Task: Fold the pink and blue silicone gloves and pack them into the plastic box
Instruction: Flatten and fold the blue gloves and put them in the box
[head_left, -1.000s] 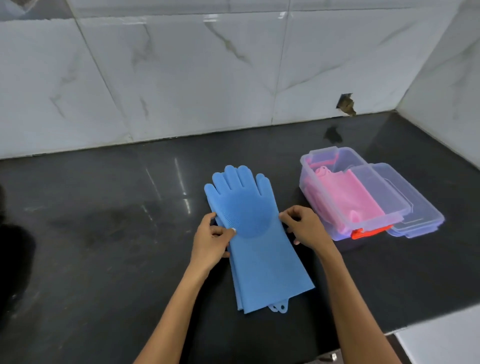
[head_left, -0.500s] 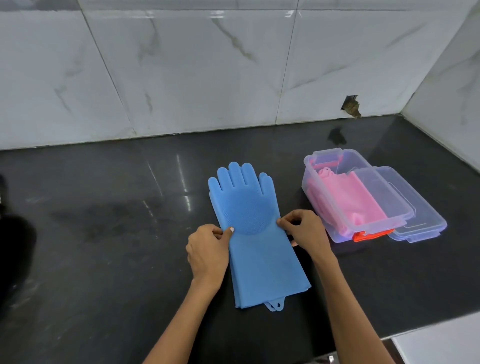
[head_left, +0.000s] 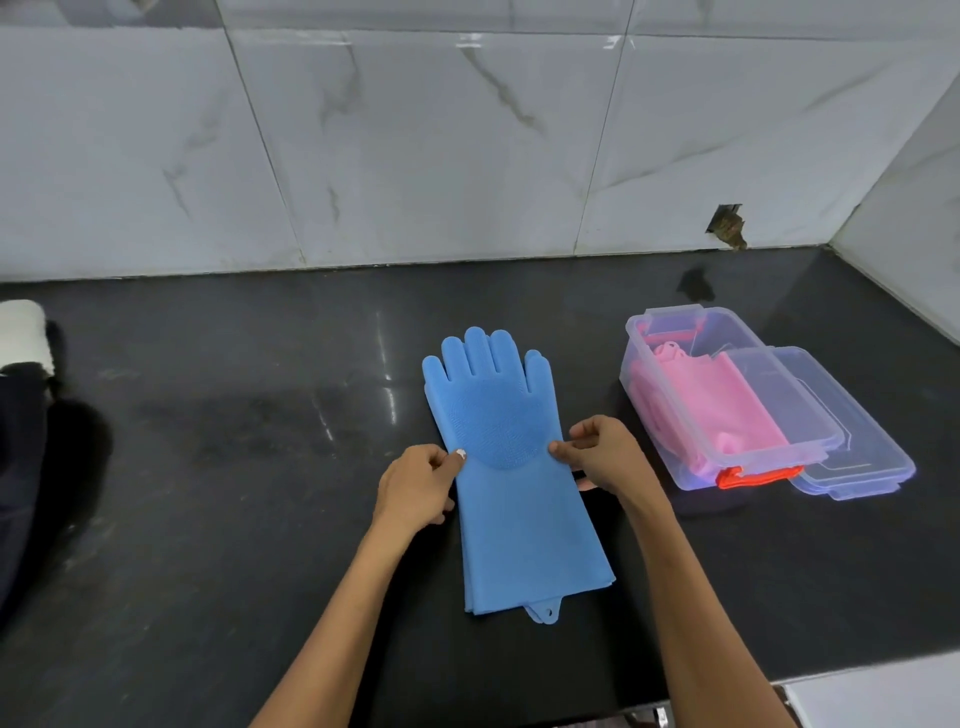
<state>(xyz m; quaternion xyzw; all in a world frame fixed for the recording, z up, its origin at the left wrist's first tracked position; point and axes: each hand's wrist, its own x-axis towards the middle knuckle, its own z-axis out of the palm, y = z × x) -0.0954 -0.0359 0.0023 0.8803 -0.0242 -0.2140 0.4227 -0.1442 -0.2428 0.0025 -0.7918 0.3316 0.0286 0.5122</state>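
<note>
On the dark worktop (head_left: 260, 467), I have squared up the stacked blue gloves (head_left: 511, 467) over the last second; a moment ago they lay more slanted. My left hand (head_left: 415, 486) and right hand (head_left: 605, 454) each pinch a side edge near the palm, ready, I judge, for the fold. Their long axis runs away from me, fingers toward the wall, cuffs toward me. The pink gloves (head_left: 722, 410) already lie in the plastic box (head_left: 675, 410), just right.
</note>
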